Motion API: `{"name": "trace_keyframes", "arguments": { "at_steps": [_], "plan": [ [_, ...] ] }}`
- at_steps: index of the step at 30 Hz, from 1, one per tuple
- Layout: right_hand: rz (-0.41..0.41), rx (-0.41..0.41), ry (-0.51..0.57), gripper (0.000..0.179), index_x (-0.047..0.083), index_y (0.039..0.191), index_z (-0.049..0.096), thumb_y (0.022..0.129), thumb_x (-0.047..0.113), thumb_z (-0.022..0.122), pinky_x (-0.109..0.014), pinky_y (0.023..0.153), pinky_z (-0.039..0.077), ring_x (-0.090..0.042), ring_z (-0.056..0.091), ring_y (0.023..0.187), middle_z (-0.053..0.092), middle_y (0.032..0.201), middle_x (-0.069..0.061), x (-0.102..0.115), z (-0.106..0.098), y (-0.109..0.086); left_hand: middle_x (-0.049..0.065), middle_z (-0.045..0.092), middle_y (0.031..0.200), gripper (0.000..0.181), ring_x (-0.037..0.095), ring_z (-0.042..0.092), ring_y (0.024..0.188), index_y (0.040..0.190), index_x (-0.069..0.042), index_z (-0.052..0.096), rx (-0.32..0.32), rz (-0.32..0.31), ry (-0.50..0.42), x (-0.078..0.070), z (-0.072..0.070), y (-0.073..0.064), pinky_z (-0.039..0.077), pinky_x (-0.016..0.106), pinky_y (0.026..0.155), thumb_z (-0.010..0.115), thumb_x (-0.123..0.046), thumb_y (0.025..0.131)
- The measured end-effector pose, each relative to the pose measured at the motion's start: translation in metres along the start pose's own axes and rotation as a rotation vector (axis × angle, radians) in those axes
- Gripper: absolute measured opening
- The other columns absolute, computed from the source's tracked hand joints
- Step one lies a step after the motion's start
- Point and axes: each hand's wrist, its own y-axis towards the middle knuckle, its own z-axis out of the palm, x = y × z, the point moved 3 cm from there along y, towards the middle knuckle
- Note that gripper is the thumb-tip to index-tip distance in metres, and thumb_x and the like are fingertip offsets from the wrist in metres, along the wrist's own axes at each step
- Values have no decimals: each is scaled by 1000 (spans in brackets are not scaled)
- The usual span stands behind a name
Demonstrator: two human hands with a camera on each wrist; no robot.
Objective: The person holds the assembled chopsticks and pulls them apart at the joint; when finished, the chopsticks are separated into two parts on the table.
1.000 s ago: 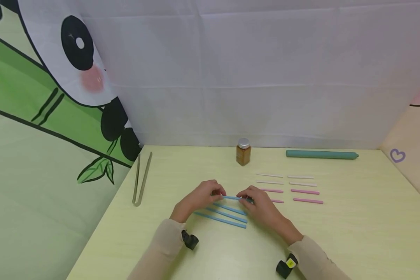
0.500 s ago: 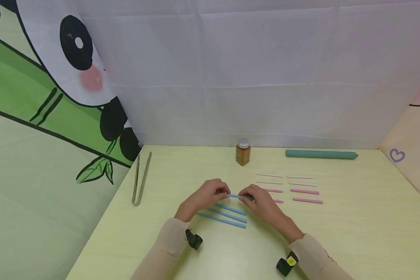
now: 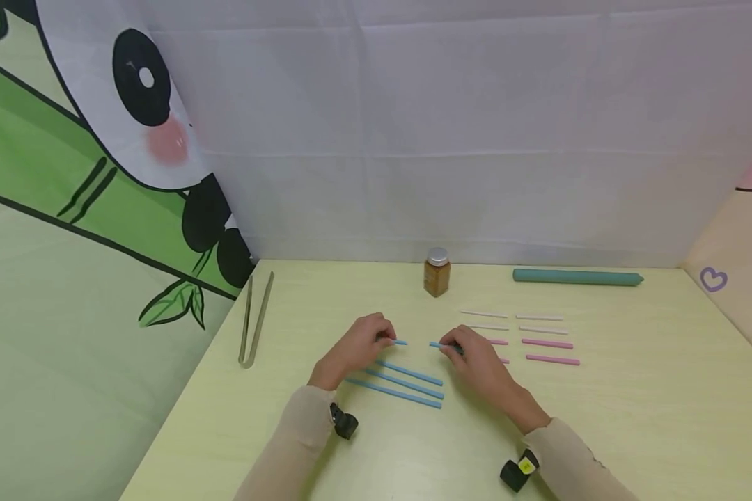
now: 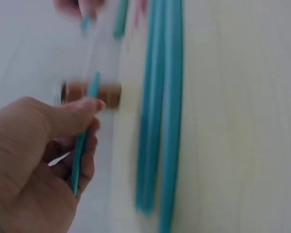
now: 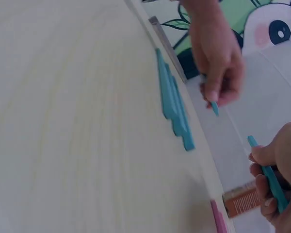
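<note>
on the table (image 3: 652,417) a jar (image 3: 436,278) and green rod (image 3: 578,277) sit at the back, tongs (image 3: 260,320) left, white sticks (image 3: 542,329) right; the right hand (image 3: 476,362) partly blocks the pink sticks (image 3: 547,344). the left hand (image 3: 358,344) pinches a slim blue piece (image 3: 400,342), the right a second blue piece (image 3: 435,344), both raised beyond three plain blue sticks (image 3: 404,383). the jar's markings are unreadable.

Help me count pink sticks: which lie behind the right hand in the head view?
Two pink sticks: their right ends show past the right hand, which covers the rest. Anything wholly hidden there cannot be told.
</note>
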Motion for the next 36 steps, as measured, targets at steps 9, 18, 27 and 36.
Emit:
{"name": "trace_keyframes", "arguments": {
  "at_steps": [9, 18, 27, 36],
  "plan": [
    [15, -85, -8, 8, 10, 98, 67, 90, 8, 66, -27, 72, 51, -12, 59, 82, 64, 91, 2, -37, -45, -15, 3, 60, 88, 5, 14, 53, 79, 93, -8, 67, -119, -207, -46, 36, -35, -17, 47, 29, 73, 63, -11, 92],
    [-70, -111, -44, 13, 8, 100, 69, 89, 3, 64, -20, 61, 44, -3, 46, 73, 59, 92, 2, -52, -67, -34, 1, 57, 86, 7, 11, 49, 77, 96, -8, 68, -95, -152, -26, 10, -1, -4, 45, 26, 71, 62, -10, 93],
    [-113, -146, -134, 24, 11, 98, 71, 81, -6, 69, -21, 63, 44, -2, 51, 79, 64, 97, -1, -73, -86, -63, 2, 56, 93, 11, 12, 50, 83, 102, -7, 64, 5, -66, -23, -37, 40, 13, 47, 26, 78, 55, -8, 96],
    [-31, -107, -193, 26, 15, 103, 74, 81, 2, 72, -23, 68, 46, -3, 55, 83, 66, 105, -4, -95, -101, -83, 0, 54, 91, 15, 9, 48, 82, 101, -9, 67, 57, 56, 82, -77, 82, 32, 44, 18, 79, 53, -6, 96]
  ]
}}
